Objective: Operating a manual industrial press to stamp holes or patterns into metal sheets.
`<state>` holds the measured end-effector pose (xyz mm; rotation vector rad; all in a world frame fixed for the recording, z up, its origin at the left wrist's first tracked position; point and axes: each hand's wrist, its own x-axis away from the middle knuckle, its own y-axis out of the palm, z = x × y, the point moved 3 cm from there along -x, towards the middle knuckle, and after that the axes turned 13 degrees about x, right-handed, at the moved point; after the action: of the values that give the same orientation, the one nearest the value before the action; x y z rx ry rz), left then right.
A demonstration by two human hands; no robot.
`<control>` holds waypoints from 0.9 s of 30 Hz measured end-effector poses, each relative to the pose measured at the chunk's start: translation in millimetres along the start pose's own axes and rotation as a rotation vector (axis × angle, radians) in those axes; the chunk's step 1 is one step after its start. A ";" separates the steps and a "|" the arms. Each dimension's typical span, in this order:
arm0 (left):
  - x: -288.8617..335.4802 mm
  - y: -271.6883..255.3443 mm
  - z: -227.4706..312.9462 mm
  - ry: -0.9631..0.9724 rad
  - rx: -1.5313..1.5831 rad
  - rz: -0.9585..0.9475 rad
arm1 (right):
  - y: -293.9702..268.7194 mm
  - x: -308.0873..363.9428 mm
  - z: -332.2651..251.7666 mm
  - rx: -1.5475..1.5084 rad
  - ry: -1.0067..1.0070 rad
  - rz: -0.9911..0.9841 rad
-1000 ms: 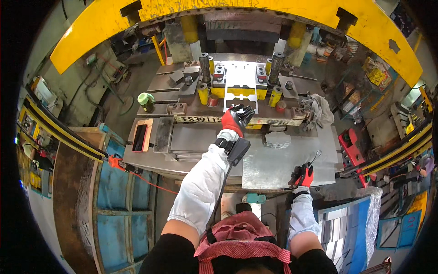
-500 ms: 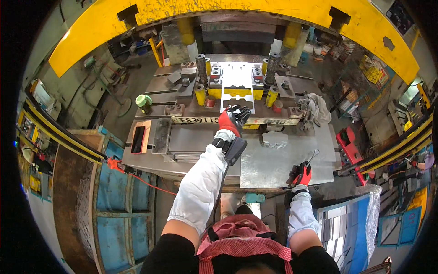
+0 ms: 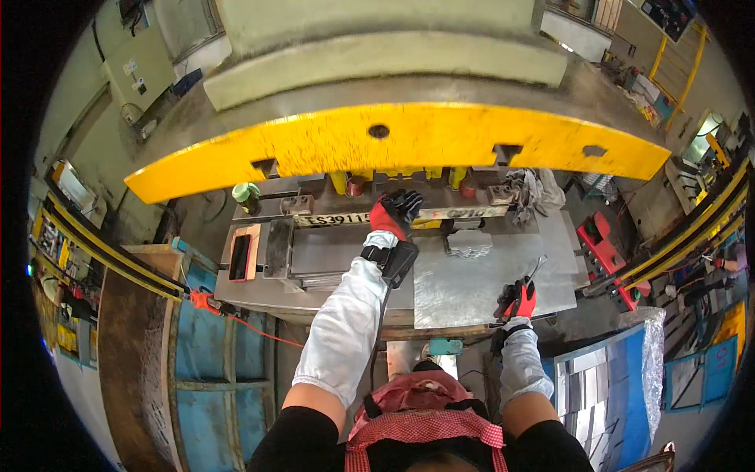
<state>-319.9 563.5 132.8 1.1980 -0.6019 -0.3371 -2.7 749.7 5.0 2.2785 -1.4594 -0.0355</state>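
My left hand (image 3: pixel 397 214), in a red and black glove, is held at the front edge of the press's lower die (image 3: pixel 429 213). Its fingers are stretched out with nothing in them. Lower right, my right hand (image 3: pixel 518 300), gloved alike, is closed on a thin metal tool with a curved tip (image 3: pixel 539 264). It rests by the front edge of a large flat metal sheet (image 3: pixel 456 287). A small stack of cut metal pieces (image 3: pixel 469 243) lies on that sheet. Above my left hand, the yellow press ram (image 3: pixel 377 141) covers most of the die.
Stacked metal plates (image 3: pixel 326 252) lie left of the sheet, with a phone-like dark object (image 3: pixel 240 256) beyond them. A green-lidded bottle (image 3: pixel 246 197) stands at the far left, grey rags (image 3: pixel 539 191) at the right. A red bin (image 3: pixel 602 252) and blue rack (image 3: pixel 200 338) flank the table.
The yellow ram has come down, hiding the die's posts and the bright sheet that lay between them. Both hands keep nearly the same place, my left still outstretched.
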 end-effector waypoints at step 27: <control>2.6 -6.6 9.6 -0.082 0.097 -0.099 | 11.4 7.6 -6.0 0.114 0.011 0.033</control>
<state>-323.2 552.5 129.5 1.3148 -0.6368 -0.4460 -7.6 741.1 16.2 2.3401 -1.5291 0.0720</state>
